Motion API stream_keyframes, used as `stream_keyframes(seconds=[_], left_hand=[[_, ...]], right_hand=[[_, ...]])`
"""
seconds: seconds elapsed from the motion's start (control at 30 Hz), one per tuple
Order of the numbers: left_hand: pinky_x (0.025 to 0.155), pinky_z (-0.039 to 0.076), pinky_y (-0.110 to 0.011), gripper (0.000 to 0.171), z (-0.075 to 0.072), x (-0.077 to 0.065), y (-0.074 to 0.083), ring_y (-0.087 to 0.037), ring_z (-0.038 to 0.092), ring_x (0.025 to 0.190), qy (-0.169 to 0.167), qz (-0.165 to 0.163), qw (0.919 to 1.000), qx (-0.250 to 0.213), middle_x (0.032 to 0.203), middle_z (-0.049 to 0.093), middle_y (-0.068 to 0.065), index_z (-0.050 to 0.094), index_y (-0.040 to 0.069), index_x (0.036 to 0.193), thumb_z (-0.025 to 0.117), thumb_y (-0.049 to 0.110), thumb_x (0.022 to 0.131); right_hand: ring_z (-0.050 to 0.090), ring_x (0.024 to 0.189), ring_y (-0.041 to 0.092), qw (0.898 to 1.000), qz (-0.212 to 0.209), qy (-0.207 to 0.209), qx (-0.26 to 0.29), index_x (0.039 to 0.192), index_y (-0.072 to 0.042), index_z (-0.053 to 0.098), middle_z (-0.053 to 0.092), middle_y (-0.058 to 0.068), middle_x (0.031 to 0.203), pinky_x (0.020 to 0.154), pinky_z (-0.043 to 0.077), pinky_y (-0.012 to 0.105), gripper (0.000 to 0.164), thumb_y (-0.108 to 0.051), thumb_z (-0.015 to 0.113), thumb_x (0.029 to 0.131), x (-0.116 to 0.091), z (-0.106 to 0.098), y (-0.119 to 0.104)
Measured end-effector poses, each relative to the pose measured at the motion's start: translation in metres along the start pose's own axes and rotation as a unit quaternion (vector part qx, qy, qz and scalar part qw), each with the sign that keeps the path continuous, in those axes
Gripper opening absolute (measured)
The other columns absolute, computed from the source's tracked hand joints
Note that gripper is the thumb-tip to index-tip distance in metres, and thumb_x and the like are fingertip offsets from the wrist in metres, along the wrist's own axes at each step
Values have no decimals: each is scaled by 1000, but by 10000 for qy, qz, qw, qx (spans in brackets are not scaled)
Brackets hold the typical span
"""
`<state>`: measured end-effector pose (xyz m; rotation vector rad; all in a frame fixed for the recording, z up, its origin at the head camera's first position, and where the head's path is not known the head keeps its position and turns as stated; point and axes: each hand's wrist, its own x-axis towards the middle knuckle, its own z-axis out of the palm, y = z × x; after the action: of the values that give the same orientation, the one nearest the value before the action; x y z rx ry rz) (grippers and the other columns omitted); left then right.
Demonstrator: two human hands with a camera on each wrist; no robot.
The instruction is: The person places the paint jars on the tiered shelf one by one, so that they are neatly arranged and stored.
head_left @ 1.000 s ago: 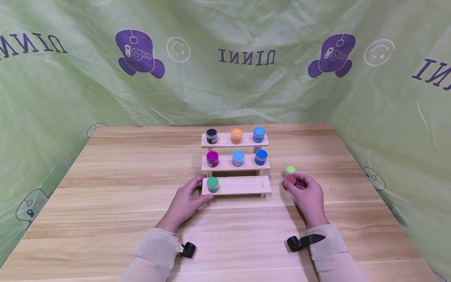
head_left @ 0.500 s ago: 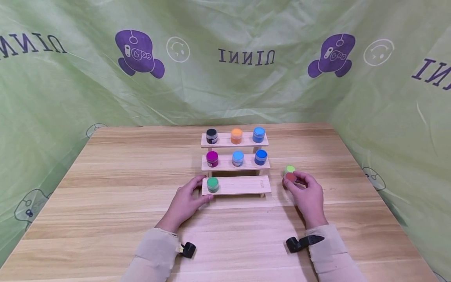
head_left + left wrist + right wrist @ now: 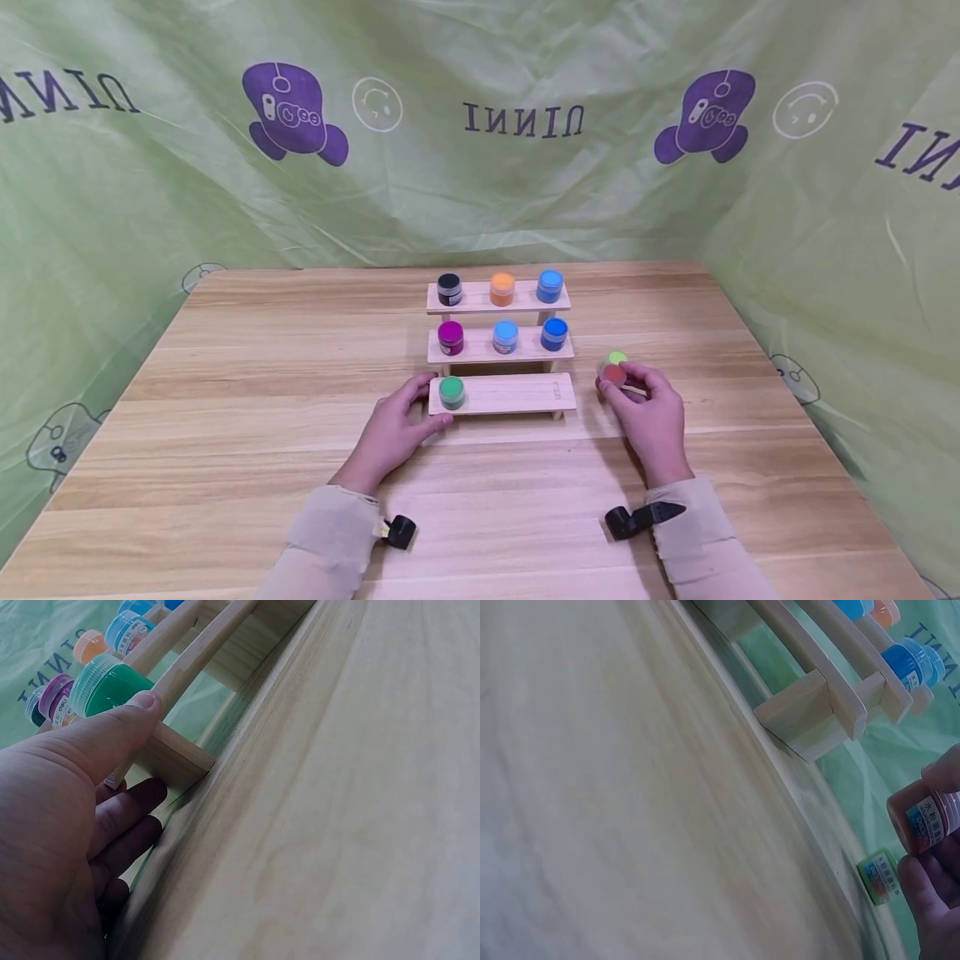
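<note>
A stepped wooden display rack (image 3: pixel 510 394) carries small paint jars on its tiers. At the left end of its lowest tier, my left hand (image 3: pixel 393 433) grips the board, the thumb along the front edge near a green paint jar (image 3: pixel 452 392). The left wrist view has this thumb (image 3: pixel 124 731) beside the green jar, the other fingers lower down by the rack's leg. Right of the rack, my right hand (image 3: pixel 651 421) pinches a red-brown paint jar (image 3: pixel 922 817) between thumb and fingers, tilted above the tabletop. A light green paint jar (image 3: pixel 879 876) stands on the table just behind it.
Black (image 3: pixel 449 289), orange (image 3: pixel 502 289) and blue (image 3: pixel 549 286) jars stand on the top tier. Purple (image 3: pixel 451 337), light blue (image 3: pixel 506 337) and dark blue (image 3: pixel 554 334) ones occupy the middle tier. A green printed curtain (image 3: pixel 525 200) surrounds the wooden table (image 3: pixel 225 375).
My right hand has shifted slightly left and up with the red-brown jar. My left hand stays on the rack's end.
</note>
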<state>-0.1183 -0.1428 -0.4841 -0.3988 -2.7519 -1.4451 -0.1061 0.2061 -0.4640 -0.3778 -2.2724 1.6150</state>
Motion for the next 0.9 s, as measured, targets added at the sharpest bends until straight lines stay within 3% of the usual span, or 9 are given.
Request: stream_keyframes(seconds=[0.5,0.9], left_hand=[[116,32,-51,70,-1,0,2,-31,53,132,1,2,10000,-69,128,68,-9,53,10,143,84,26,83],[117,31,-51,71,0,0,1,-30,51,135,-34,-87,9999,-42,131,67,-7,52,12,145,84,29,83]], right_hand=[[63,90,1,9999,-98,-55,60,124,0,66,61,11,119,81,51,9,47,-17,84,84,-8,6,-6],[65,92,5,9986,-338,-213,357,121,2,67,60,10,117,83,53,13,44,-11,84,83,-16,16,-11]])
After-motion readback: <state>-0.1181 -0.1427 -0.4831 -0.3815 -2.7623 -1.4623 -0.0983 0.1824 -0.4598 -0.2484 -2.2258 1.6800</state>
